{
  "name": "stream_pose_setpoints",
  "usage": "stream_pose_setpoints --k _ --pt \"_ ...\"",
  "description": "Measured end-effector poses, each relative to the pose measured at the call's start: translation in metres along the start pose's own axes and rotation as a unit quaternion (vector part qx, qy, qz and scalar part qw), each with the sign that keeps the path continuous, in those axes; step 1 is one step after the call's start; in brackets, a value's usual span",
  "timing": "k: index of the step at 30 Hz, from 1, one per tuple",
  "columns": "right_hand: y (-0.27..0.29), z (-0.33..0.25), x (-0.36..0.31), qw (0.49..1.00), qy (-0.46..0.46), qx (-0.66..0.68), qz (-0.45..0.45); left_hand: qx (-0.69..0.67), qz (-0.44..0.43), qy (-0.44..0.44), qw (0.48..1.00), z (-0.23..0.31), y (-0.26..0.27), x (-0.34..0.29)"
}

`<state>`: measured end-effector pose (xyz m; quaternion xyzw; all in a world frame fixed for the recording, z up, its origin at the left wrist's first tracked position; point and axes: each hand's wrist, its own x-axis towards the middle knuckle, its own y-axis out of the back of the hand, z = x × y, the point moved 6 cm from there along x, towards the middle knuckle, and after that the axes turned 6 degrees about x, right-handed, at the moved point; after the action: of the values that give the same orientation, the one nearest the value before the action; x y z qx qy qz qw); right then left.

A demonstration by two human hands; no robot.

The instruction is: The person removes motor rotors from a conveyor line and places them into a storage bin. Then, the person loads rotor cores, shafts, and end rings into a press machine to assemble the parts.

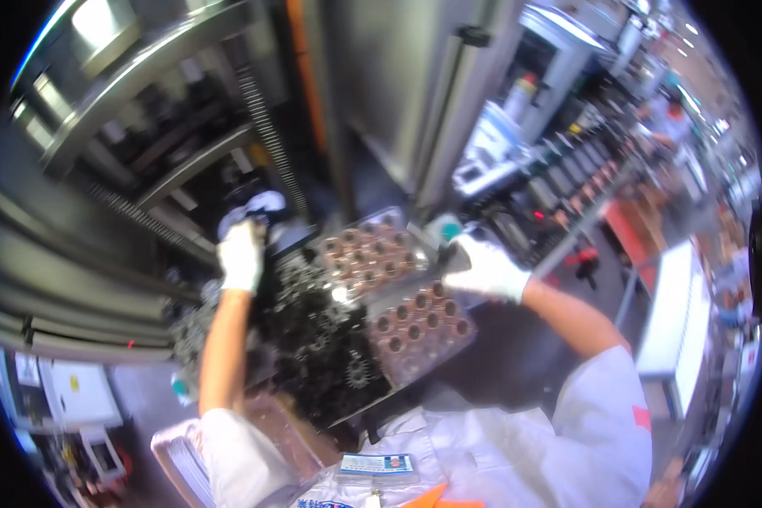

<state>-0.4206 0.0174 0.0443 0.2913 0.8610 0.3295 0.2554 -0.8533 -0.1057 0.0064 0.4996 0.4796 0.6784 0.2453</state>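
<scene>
White and dark blue, a blurred part [267,203] lay at ten o'clock, inside the machine [196,161], at the fingertips of the gloved left hand [242,256]; whether that grip was closed on it, I could not tell. Handling it well there probably called for keeping it level, with the right hand [488,269] off the green button [450,230] meanwhile. Its long axis seemed to run from eight to two o'clock; no front end could be made out. The right hand, at three o'clock, was just beside that button, its grip also unclear. Copper-coloured parts [369,256] stood in clear trays [413,367] at the centre and five o'clock; dark toothed parts [357,371] lay toward seven.
</scene>
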Motion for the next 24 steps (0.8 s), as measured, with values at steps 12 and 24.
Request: stream_pose_setpoints --k 12,24 --pt "0.129 0.180 0.033 0.955 -0.216 -0.155 0.127 -0.137 -0.087 0.113 0.980 -0.013 -0.026 0.025" --pt "0.103 0.096 -0.025 0.900 0.104 -0.208 0.368 0.022 -0.044 -0.127 0.991 0.016 -0.009 0.003"
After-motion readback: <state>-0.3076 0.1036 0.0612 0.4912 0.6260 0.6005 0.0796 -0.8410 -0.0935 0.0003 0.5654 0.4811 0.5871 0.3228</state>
